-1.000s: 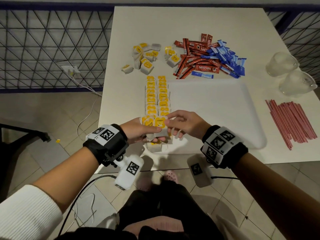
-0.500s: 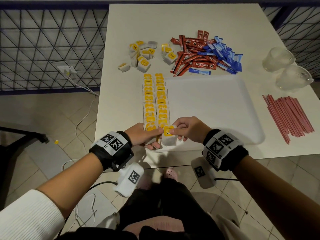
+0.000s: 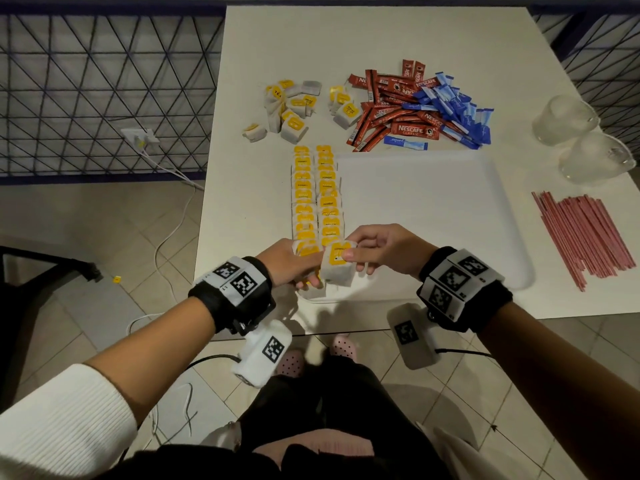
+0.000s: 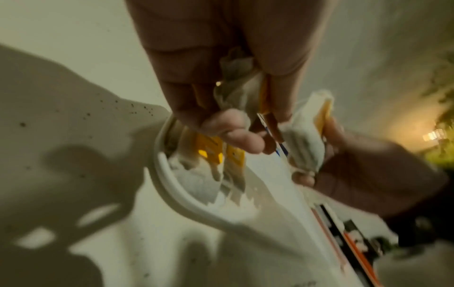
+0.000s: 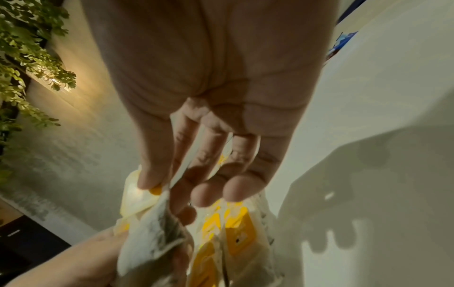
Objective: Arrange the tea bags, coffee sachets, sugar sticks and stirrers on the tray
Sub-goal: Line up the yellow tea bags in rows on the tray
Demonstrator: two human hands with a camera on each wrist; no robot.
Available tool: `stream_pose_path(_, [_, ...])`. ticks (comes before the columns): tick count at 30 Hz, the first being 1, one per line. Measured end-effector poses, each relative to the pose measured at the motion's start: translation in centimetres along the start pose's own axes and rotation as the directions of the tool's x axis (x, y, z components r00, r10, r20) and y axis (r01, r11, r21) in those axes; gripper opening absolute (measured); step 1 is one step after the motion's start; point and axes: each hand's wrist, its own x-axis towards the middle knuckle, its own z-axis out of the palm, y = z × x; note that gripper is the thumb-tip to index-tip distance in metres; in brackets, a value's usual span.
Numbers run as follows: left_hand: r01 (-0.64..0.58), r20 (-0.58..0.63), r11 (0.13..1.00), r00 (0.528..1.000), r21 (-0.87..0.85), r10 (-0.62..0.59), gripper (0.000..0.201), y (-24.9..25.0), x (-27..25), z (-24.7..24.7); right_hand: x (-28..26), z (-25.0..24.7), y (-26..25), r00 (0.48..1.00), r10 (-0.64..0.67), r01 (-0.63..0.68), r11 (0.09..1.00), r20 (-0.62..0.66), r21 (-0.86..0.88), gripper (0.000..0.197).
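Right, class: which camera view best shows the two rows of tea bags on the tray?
The head view: both rows of tea bags run along the tray's left side, seen whole from above. The left wrist view shows only a few bags at the tray's corner, blurred; the right wrist view catches a few yellow tags beneath the fingers.

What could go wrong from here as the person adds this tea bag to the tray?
1. The right hand pinches the tea bag only at its tag; it could slip or swing.
2. The left hand holds more bags against the rows; a nudge might knock them askew.
3. The bags sit at the tray rim, so one may fall off.
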Motion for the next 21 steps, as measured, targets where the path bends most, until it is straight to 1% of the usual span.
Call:
stream_pose_path(2, [-0.029, 0.054, 0.998, 0.998, 0.050, 0.026, 0.020, -0.1, -0.1, 0.5, 0.1, 0.1, 0.1, 0.999, 0.012, -0.011, 1.000, -0.039, 0.029, 0.006])
stream_pose_path(5, [-0.051, 0.105, 0.995, 0.994, 0.082, 0.042, 0.018, -0.4, -0.2, 1.0, 0.1, 0.5, 0.5, 0.997, 0.039, -0.034, 0.998, -0.070, 0.060, 0.008])
stream_pose_path(7, [-0.060, 0.127, 0.988, 0.991, 0.140, 0.042, 0.019, -0.7, 0.1, 1.1, 0.1, 0.8, 0.9, 0.996, 0.051, -0.043, 0.994, -0.078, 0.099, 0.006])
stream_pose_path(10, [-0.068, 0.172, 0.960, 0.985, 0.271, 0.022, 0.024, -0.9, 0.2, 1.1, -0.1, 1.1, 1.3, 0.997, 0.046, -0.039, 0.993, -0.065, 0.115, 0.013])
stream_pose_path(14, [-0.051, 0.201, 0.918, 0.979, 0.394, -0.032, 0.029, -0.8, -0.1, 1.1, -0.2, 1.3, 1.8, 0.999, 0.037, -0.035, 0.998, -0.019, 0.054, 0.018])
stream_pose_path(17, [-0.070, 0.221, 0.862, 0.974, 0.503, -0.050, 0.019, -0.9, -0.3, 0.8, 0.2, 1.4, 2.4, 0.998, 0.054, -0.055, 0.998, -0.024, -0.016, 0.017])
stream_pose_path(18, [-0.079, 0.223, 0.838, 0.973, 0.540, -0.052, 0.020, -0.8, -0.4, 0.7, 0.4, 1.4, 2.6, 0.998, 0.059, -0.060, 0.998, -0.026, -0.035, 0.017])
stream_pose_path(19, [-0.079, 0.221, 0.820, 0.974, 0.567, -0.059, 0.026, -0.9, -0.4, 0.5, 0.6, 1.5, 2.8, 0.998, 0.060, -0.061, 0.997, -0.031, -0.052, 0.016])
stream_pose_path(21, [-0.049, 0.203, 0.809, 0.975, 0.586, -0.089, 0.032, -0.7, -0.5, 0.2, 1.0, 1.6, 3.1, 0.997, 0.059, -0.063, 0.994, -0.047, -0.094, 0.014])
